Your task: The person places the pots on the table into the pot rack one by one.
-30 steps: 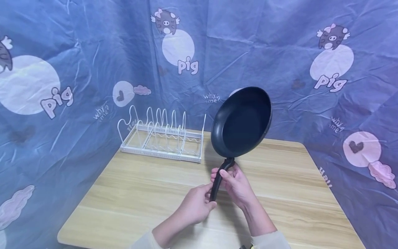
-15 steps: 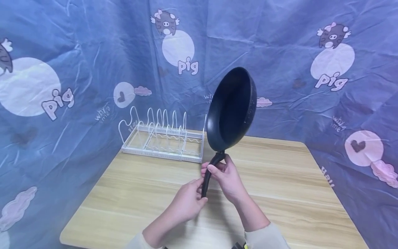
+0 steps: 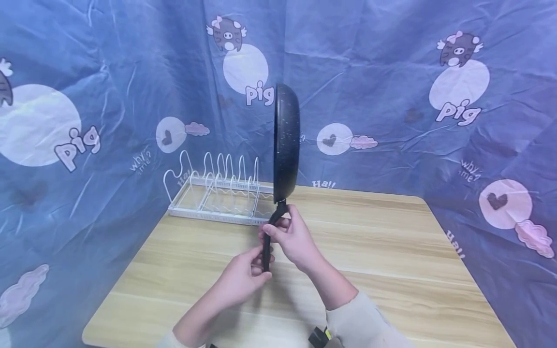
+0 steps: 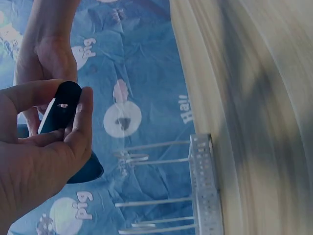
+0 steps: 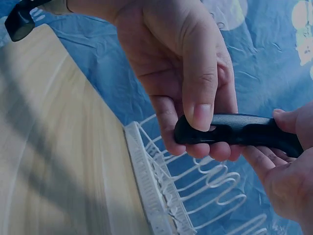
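Note:
A black frying pan [image 3: 287, 145] is held up edge-on over the table, its speckled outer side facing right and its handle pointing down. My left hand [image 3: 241, 278] grips the lower end of the black handle [image 4: 66, 105] between thumb and fingers. Higher up, close to the pan body, my right hand [image 3: 296, 239] holds the same handle, thumb on the near side. In the right wrist view both hands wrap the handle [image 5: 234, 129]. The pan's inner face is turned left and hidden in the head view.
A white wire pan rack [image 3: 217, 220] with several upright loops stands at the back left of the wooden table [image 3: 370, 251], partly behind the pan. Blue patterned cloth [image 3: 357, 96] surrounds the table's back and sides.
Both hands have moved left with the pan and raised it slightly. The pan has turned from showing its inside to edge-on. Both hands keep their hold on the handle.

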### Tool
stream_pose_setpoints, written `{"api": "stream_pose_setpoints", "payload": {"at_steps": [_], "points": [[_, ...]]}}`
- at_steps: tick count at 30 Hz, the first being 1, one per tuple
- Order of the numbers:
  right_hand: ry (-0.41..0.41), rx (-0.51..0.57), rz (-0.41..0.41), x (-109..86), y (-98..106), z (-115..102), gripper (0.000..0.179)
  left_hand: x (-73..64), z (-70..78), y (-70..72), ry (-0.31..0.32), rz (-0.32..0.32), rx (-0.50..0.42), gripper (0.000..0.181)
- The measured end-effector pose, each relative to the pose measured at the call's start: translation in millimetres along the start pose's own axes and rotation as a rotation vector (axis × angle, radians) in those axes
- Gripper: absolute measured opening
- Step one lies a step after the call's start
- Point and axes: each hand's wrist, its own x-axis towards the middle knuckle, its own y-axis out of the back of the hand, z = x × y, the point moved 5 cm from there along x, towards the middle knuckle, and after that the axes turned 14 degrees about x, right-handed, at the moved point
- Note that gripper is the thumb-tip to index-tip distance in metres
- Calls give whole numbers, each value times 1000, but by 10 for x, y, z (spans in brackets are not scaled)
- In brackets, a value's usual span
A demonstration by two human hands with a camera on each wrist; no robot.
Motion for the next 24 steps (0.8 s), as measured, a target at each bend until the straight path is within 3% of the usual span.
{"api": "stream_pose_setpoints", "payload": {"at_steps": [9, 14, 24], "points": [[-39, 16, -50, 111, -159, 156, 44, -72, -193, 131, 39, -14, -32, 57], [-55, -27, -56, 141, -187, 277, 46, -110, -276, 129, 41, -36, -43, 66], [-79, -51, -24, 218, -171, 480, 42, -115, -431, 122, 49, -64, -89, 63]]}}
